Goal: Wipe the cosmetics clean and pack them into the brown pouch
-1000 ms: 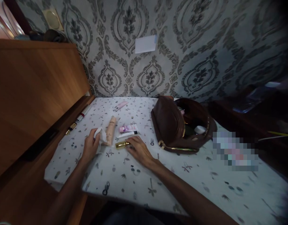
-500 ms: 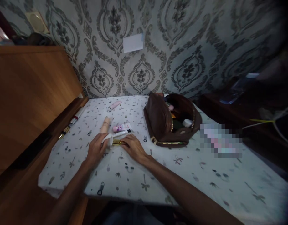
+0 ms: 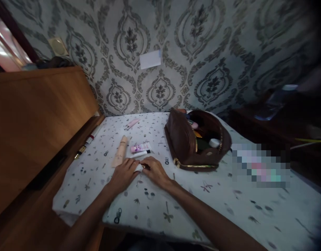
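My left hand (image 3: pixel 126 174) is closed on a white tissue (image 3: pixel 138 168), with its fingers bent over the cloth. Against it, my right hand (image 3: pixel 155 171) pinches a small gold cosmetic tube (image 3: pixel 143 166); most of the tube is hidden by the tissue and fingers. Just beyond my left fingers lies a peach squeeze tube (image 3: pixel 120 152). A pink-and-white tube (image 3: pixel 141 147) and a slim white tube with a black cap (image 3: pixel 141 153) lie side by side beyond both hands. Farther back is a pale pink tube (image 3: pixel 132 123).
An open brown cosmetic bag (image 3: pixel 181 150) with several items inside stands to the right on the patterned cloth (image 3: pixel 184 205). Past it is a pixelated object (image 3: pixel 261 165). Small cosmetics (image 3: pixel 83 148) line the wooden cabinet's (image 3: pixel 45 111) edge. A clear bottle (image 3: pixel 274 104) stands far right.
My hands have come together: the left hand moved right with the tissue, which now covers most of the gold tube. The peach tube is more exposed. The view has shifted slightly.
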`<move>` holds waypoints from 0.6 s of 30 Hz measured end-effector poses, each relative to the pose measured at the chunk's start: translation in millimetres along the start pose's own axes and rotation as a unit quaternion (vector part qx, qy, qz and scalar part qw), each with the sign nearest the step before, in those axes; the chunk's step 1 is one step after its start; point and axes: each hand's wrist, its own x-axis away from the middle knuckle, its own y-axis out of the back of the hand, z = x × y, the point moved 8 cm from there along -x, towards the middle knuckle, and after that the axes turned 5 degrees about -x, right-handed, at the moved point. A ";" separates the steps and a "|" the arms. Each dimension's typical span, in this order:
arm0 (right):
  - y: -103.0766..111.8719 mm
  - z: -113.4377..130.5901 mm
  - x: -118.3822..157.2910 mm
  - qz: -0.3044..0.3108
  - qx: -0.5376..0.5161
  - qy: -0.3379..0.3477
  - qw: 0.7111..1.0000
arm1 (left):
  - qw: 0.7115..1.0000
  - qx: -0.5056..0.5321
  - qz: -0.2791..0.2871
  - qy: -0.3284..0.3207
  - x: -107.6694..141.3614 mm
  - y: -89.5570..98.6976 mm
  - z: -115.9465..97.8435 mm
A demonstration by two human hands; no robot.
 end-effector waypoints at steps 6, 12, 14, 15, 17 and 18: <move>9.5 -0.3 0.4 -0.024 -0.118 -0.025 0.992 | 0.998 0.001 0.030 0.050 1.9 6.0 12.4; 10.0 -2.2 0.6 -0.017 -0.149 -0.055 0.987 | 0.997 0.041 0.024 0.064 6.8 5.7 15.8; 10.1 -6.1 0.0 -0.028 -0.145 -0.054 0.988 | 0.995 0.064 0.011 0.071 8.6 7.1 20.1; 10.1 -8.1 -0.3 -0.034 -0.141 -0.052 0.988 | 0.993 0.077 -0.002 0.088 10.2 9.9 26.3; 9.8 -10.7 -0.5 -0.045 -0.119 -0.042 0.991 | 0.985 0.095 -0.036 0.141 16.0 20.9 47.4; 9.1 -10.9 -0.2 -0.048 -0.103 -0.036 0.993 | 0.977 0.096 -0.054 0.180 20.9 29.1 62.6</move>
